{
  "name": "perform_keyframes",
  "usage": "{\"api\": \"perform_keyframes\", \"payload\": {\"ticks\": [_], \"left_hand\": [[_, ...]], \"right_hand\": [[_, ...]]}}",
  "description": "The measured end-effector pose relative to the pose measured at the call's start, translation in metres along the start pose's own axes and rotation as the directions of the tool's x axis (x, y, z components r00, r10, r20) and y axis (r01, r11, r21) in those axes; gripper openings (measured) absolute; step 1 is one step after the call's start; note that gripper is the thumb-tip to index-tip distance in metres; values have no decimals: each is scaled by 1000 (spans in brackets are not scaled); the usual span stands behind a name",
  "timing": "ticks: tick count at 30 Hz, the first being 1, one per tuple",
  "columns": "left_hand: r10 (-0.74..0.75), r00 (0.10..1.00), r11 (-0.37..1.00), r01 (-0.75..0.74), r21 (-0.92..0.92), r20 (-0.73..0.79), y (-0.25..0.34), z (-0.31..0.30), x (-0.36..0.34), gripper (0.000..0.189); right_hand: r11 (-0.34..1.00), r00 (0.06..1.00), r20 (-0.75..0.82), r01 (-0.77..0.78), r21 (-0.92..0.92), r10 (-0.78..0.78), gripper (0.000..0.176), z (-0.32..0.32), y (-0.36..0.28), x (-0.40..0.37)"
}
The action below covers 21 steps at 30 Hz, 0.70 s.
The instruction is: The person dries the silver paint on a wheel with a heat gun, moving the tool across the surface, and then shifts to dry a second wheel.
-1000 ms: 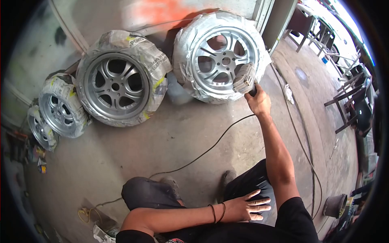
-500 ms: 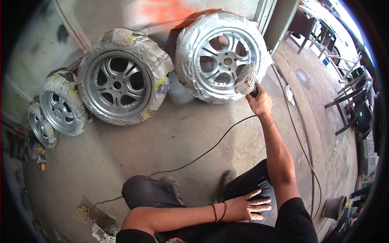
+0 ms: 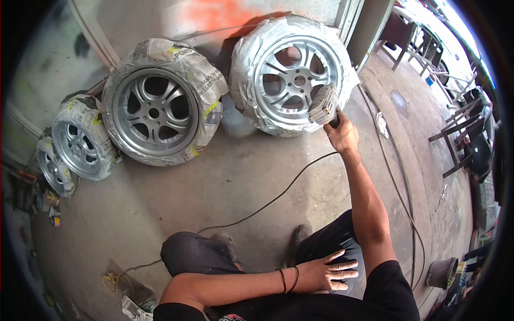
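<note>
My right hand (image 3: 344,135), at the end of an outstretched arm, is closed round the dark handle of a spray gun (image 3: 323,105) whose top is wrapped in newspaper. The gun overlaps the lower right of a bright silver wheel (image 3: 262,75), whose tyre is masked with silver-coated paper. From below the hand a thin black hose (image 3: 273,200) curves down across the floor to my knee. My left hand (image 3: 331,273) lies across my right thigh, fingers spread and holding nothing, with dark bands at the wrist.
A greyer wheel (image 3: 153,113) masked in newspaper leans beside the silver one, and two smaller masked wheels (image 3: 79,140) (image 3: 53,166) stand further left. A long cable (image 3: 393,176) runs along the floor at right. Chairs (image 3: 455,134) and a bucket (image 3: 442,274) stand along the right side.
The spray gun and my right hand have shifted very slightly left. My left hand stays where it was on the thigh.
</note>
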<state>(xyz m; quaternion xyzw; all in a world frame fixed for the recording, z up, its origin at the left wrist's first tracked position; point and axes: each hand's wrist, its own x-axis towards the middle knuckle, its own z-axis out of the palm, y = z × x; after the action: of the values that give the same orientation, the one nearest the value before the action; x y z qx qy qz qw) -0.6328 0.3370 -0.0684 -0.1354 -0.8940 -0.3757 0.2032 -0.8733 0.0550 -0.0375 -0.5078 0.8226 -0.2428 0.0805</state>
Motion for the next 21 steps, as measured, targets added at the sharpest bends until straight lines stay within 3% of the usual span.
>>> {"api": "perform_keyframes", "payload": {"ticks": [2, 11, 17, 20, 21], "left_hand": [[-1, 1000, 1000, 1, -9, 2, 0, 0, 0, 52], [0, 1000, 1000, 0, -16, 1, 0, -2, -1, 51], [-1, 1000, 1000, 1, -14, 6, -1, 2, -2, 48], [-2, 1000, 1000, 2, -13, -8, -3, 5, -3, 48], [0, 1000, 1000, 0, -12, -13, -4, 7, -3, 48]], "right_hand": [[1000, 1000, 27, -4, -16, 5, 81, -1, -1, 0], [1000, 999, 52, -16, -8, 16, 74, 5, 8, 2], [996, 999, -10, -42, 79, 43, 70, 15, 19, 7], [977, 994, -106, 0, 213, 23, 65, 32, 33, 15], [912, 990, -140, 51, 408, 7, 62, 46, 46, 24]]}}
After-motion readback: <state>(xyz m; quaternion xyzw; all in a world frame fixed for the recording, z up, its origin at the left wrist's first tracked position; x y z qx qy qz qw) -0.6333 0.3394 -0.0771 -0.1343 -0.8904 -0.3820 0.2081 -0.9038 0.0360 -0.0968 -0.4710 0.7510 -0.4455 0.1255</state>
